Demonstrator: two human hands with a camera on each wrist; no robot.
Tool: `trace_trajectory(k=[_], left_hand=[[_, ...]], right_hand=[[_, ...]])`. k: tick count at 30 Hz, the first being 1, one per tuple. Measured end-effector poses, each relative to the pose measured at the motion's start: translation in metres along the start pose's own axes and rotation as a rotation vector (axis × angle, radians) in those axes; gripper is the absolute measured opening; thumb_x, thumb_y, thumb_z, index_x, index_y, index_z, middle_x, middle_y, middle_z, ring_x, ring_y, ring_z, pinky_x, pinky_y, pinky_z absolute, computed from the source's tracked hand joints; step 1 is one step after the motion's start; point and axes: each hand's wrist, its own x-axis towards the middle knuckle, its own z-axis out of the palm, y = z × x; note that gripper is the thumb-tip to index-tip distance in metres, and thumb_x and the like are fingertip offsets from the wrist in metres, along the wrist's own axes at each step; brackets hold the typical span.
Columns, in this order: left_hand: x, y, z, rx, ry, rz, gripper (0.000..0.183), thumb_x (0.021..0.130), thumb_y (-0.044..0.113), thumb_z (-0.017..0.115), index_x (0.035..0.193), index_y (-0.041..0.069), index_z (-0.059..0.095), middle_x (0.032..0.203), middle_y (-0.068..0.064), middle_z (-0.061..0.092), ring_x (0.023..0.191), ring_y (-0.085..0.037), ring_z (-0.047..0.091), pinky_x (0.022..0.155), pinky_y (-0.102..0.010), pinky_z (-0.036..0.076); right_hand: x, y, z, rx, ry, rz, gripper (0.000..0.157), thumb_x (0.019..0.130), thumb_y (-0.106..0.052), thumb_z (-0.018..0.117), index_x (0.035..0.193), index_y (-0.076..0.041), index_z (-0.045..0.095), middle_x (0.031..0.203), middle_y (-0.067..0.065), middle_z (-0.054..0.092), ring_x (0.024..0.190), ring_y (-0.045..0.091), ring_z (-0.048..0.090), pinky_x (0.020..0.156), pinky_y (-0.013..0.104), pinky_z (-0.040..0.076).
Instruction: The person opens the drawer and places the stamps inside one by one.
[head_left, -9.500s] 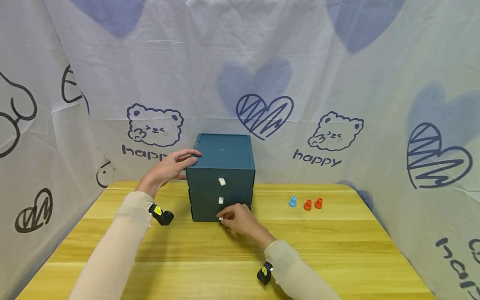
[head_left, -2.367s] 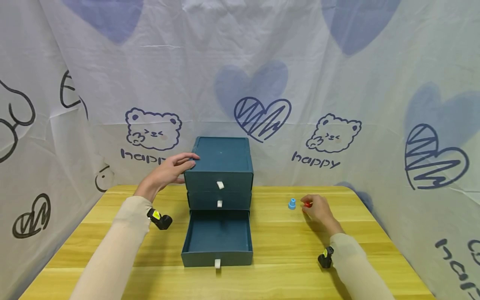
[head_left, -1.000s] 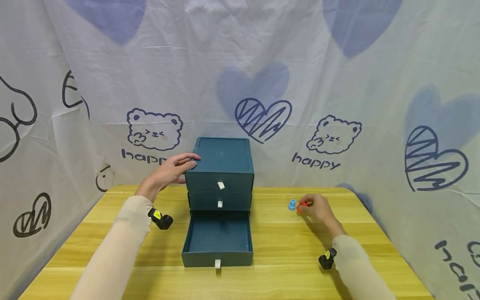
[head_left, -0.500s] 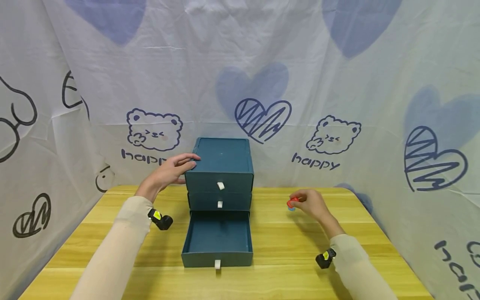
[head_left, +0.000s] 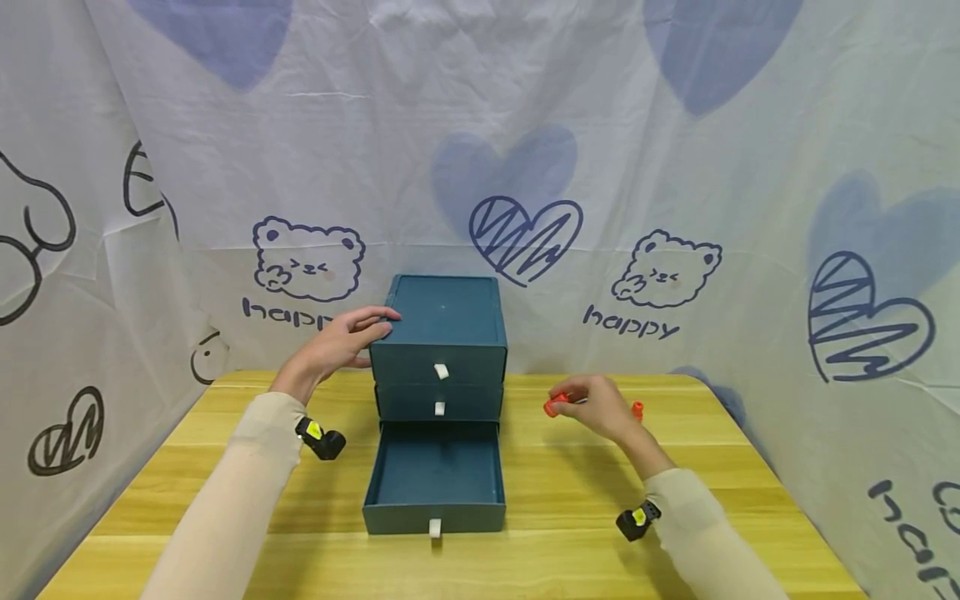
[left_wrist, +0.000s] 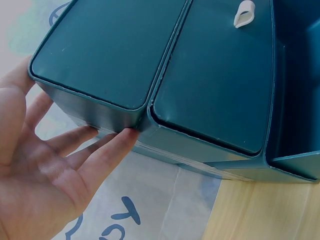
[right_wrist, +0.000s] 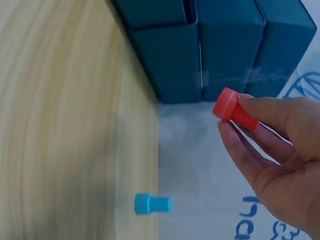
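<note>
My left hand (head_left: 330, 346) rests against the left side of the dark teal drawer cabinet (head_left: 442, 312). In the left wrist view its fingers (left_wrist: 107, 157) lie fairly straight along the cabinet's side. The cabinet's bottom drawer (head_left: 435, 517) is pulled out, its inside bare; the upper two drawers are closed. My right hand (head_left: 596, 407) pinches a small red stepped plastic piece (right_wrist: 235, 107) between thumb and fingers, lifted off the table to the right of the cabinet. A matching blue stepped piece (right_wrist: 152, 204) stands on the table, hidden behind the right hand in the head view.
Another red stepped piece (head_left: 637, 411) stands on the wooden table (head_left: 570, 533), partly covered by the right hand. White pull tabs (head_left: 436, 527) stick out from the drawer fronts. A printed white cloth (head_left: 652, 167) hangs behind and at both sides.
The bottom drawer has come from closed to pulled out. My right hand went from its tab to the red pieces, picked one up and carried it left past the blue piece. The left hand stays put.
</note>
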Motion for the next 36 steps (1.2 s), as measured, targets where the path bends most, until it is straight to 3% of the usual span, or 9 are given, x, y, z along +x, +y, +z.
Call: trace_trajectory(k=[16,23,36], left_hand=[[0.0,0.0,0.0,-0.002,0.004,0.0,0.046,0.109,0.039,0.052,0.15,0.018,0.05,0.17,-0.014,0.03,0.156,-0.041,0.029,0.115,-0.067,0.04],[0.0,0.001,-0.001,-0.003,-0.001,-0.001,0.046,0.109,0.038,0.052,0.15,0.019,0.05,0.17,-0.013,0.029,0.156,-0.041,0.028,0.116,-0.067,0.04],[-0.001,0.001,0.0,0.001,0.006,-0.001,0.045,0.109,0.039,0.052,0.149,0.019,0.05,0.17,-0.013,0.03,0.155,-0.041,0.03,0.115,-0.067,0.04]], right_hand=[[0.0,-0.029,0.021,0.028,-0.087,-0.141,0.014,0.088,-0.006,0.079,0.103,-0.007,0.079,0.098,0.008,0.08,0.087,0.018,0.075,0.079,0.033,0.063],[-0.001,-0.04,0.025,0.015,-0.108,-0.174,0.015,0.088,-0.006,0.08,0.103,-0.008,0.079,0.101,0.009,0.08,0.087,0.017,0.074,0.074,0.021,0.06],[0.002,-0.054,0.038,0.031,-0.153,-0.198,0.013,0.089,-0.009,0.08,0.102,-0.009,0.08,0.099,0.006,0.08,0.086,0.016,0.075,0.071,0.019,0.059]])
